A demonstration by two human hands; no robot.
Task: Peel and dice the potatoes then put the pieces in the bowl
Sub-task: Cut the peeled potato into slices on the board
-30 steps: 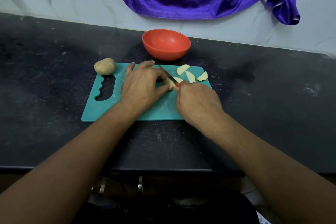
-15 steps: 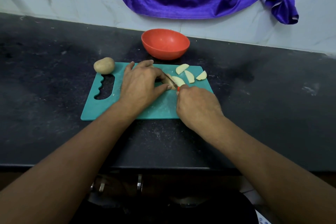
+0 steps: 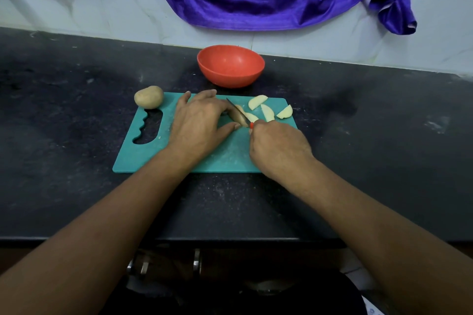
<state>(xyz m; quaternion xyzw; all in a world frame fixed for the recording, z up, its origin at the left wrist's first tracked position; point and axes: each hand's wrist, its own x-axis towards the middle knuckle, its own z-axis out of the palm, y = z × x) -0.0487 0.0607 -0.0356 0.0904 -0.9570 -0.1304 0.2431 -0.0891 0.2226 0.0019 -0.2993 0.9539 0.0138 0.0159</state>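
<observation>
Left hand [image 3: 198,123]: fingers pinch the potato piece [image 3: 235,119] against the cutting board [image 3: 143,158], steadying it.
Right hand [image 3: 277,147]: fingers wrap the knife [image 3: 238,112], blade across that piece.
Bowl [image 3: 230,77]: just behind the board, handy for pieces.

Right hand [image 3: 279,147] gripping knife [image 3: 237,111], cutting potato [image 3: 237,121]

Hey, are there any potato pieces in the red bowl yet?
No, the red bowl shows only its bare inside, while the cut potato pieces lie on the green cutting board.
</observation>
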